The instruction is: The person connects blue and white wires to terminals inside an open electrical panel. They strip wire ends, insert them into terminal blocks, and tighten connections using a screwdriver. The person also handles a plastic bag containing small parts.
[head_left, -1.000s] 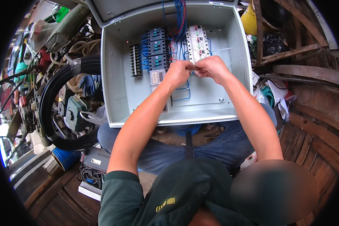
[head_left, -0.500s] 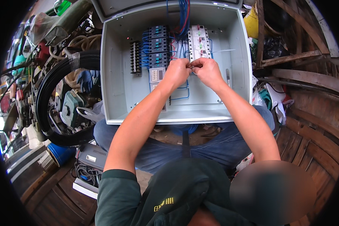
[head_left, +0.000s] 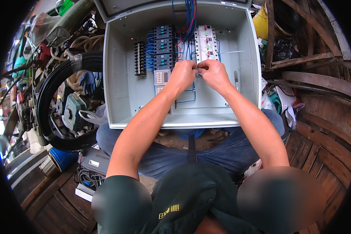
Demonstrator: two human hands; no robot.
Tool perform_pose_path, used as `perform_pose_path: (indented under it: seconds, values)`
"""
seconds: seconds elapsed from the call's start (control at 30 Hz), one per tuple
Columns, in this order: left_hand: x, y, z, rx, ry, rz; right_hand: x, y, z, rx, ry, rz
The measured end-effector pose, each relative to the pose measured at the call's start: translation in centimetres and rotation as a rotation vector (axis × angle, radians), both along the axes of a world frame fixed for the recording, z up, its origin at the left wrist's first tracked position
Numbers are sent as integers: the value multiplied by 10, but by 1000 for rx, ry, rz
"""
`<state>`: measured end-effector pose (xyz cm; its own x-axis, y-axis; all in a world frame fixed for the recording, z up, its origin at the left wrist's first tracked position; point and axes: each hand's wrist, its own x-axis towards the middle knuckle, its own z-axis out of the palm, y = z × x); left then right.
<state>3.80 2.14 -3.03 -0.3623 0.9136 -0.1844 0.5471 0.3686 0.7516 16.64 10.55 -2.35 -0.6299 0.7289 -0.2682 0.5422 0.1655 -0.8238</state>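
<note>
In front of me an electrical enclosure (head_left: 206,117) lies with its lid tipped back. Inside it my left hand (head_left: 184,74) and my right hand (head_left: 213,74) meet fingertip to fingertip, just below the white circuit breakers (head_left: 206,43). Both hands are closed in a pinch. What they hold is small and mostly hidden by the fingers; blue wires run close by. Left of my left hand stands a column of black contactors (head_left: 164,45), with a pale grey dial module (head_left: 162,77) below it. A black terminal block (head_left: 139,58) is wired to the contactors with blue wires.
A bundle of blue and red wires (head_left: 190,17) hangs over the enclosure's far edge. A thin white strip (head_left: 234,52) sticks out right of the breakers. On the left lie a coil of black cable (head_left: 45,101) and clutter; wooden frames (head_left: 302,60) are at the right.
Almost nothing differs: both hands stay pinched together at the same spot, with only a slight shift of the fingers and the left arm.
</note>
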Motion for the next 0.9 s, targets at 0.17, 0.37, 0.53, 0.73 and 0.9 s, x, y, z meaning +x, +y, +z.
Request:
perform_pose_path:
  seconds: [0.17,0.37,0.53,0.73,0.9]
  values:
    - [1,-1,-1,30,54,2,-1,2,2,-16,-16,33]
    - [1,-2,1,61,29,24,-2,7,0,-230,-37,-15]
    - [2,-2,3,33,46,-11,1,8,-9,-116,-3,12]
    - [2,-5,3,54,40,-21,-2,7,4,-271,0,-46]
    - [4,-5,6,61,1,-14,-4,8,9,-211,-121,-22]
